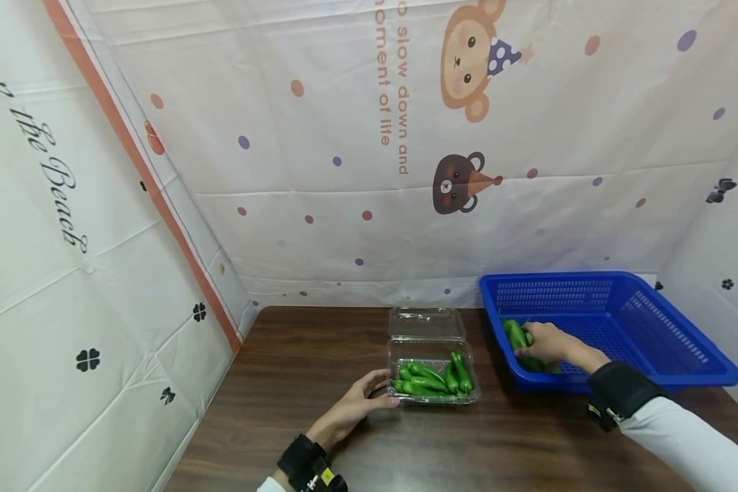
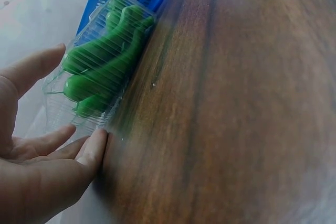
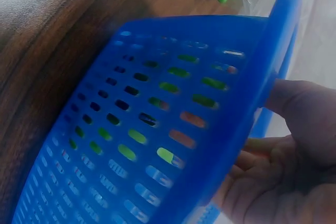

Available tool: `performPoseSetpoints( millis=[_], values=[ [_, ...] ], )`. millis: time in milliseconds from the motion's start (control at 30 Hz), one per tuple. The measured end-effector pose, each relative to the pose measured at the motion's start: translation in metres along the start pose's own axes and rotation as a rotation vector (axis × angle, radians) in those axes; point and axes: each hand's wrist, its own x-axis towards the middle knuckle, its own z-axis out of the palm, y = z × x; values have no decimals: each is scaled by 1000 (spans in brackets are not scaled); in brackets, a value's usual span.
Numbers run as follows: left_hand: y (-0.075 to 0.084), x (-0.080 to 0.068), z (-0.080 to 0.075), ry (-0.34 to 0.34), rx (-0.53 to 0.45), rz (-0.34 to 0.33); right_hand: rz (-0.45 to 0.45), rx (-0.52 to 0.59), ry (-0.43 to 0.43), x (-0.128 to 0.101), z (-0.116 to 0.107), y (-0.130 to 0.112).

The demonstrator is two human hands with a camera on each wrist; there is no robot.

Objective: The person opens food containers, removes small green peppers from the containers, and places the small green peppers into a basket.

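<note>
A clear plastic clamshell box (image 1: 433, 400) stands with its lid (image 1: 427, 321) raised at the back and several green peppers (image 1: 421, 379) inside. At its left end is my left hand (image 1: 359, 403), thumb and fingers spread, with fingertips at the box wall. In the left wrist view, that hand (image 2: 37, 177) has its thumb apart from the fingers. My right hand (image 1: 550, 343) reaches down into the blue basket (image 1: 611, 328), among green peppers (image 1: 515, 335) near its left side. In the right wrist view the basket wall hides the fingertips, so a grip cannot be made out.
Both the box and basket stand on a dark brown wooden table (image 1: 295, 369). The basket's rim (image 1: 553, 276) rises around the right hand. White printed cloth (image 1: 320, 239) hangs behind the table and along the sides.
</note>
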Motion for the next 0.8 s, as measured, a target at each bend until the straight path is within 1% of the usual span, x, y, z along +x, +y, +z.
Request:
performPoseSetpoints(
  millis=[133,233,300,433,567,667,800],
  values=[
    [0,0,0,0,3,3,-39,-9,-11,0,3,-1],
    [0,0,0,-2,7,5,-44,-25,6,0,4,1],
    [0,0,0,-5,9,4,-26,-20,9,0,3,2],
    [1,-1,0,-8,2,-2,-5,-16,10,-2,-3,3],
    [1,-2,1,-3,3,0,-26,-35,8,-6,-10,0],
    [1,-2,1,-2,2,6,-73,-87,45,-10,-15,-6],
    [1,-2,1,-5,-5,9,-145,-144,129,-14,-24,-22]
  ],
)
